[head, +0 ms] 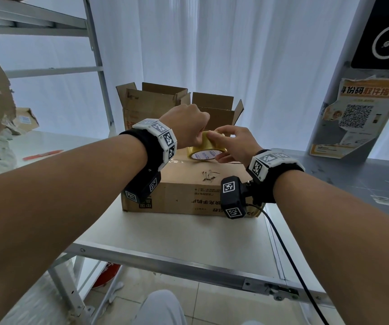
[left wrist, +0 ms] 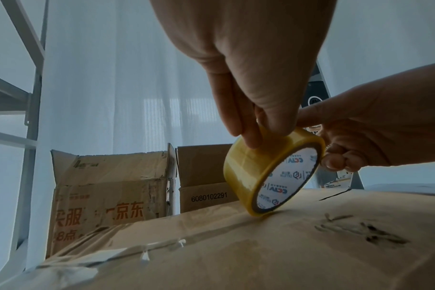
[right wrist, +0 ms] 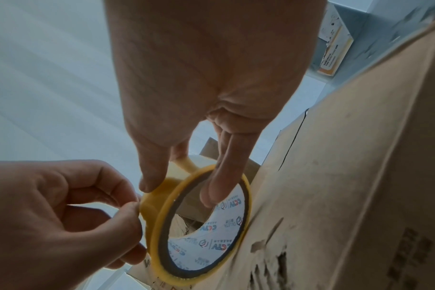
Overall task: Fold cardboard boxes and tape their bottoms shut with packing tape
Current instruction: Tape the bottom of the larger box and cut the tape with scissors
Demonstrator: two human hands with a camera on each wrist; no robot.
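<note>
A closed cardboard box lies on the white table, with clear tape stuck along its top seam. A yellow packing tape roll stands on edge on the box top. My right hand grips the roll, thumb on the outer face and fingers inside the core. My left hand reaches in from the left, and its thumb and forefinger pinch the roll's outer tape layer. In the right wrist view the left hand touches the roll at its left rim.
Two open-topped cardboard boxes stand just behind the closed box. An orange cutter lies at the left of the table. A metal shelf frame rises at the left, a grey kiosk at the right. A black cable hangs off my right wrist.
</note>
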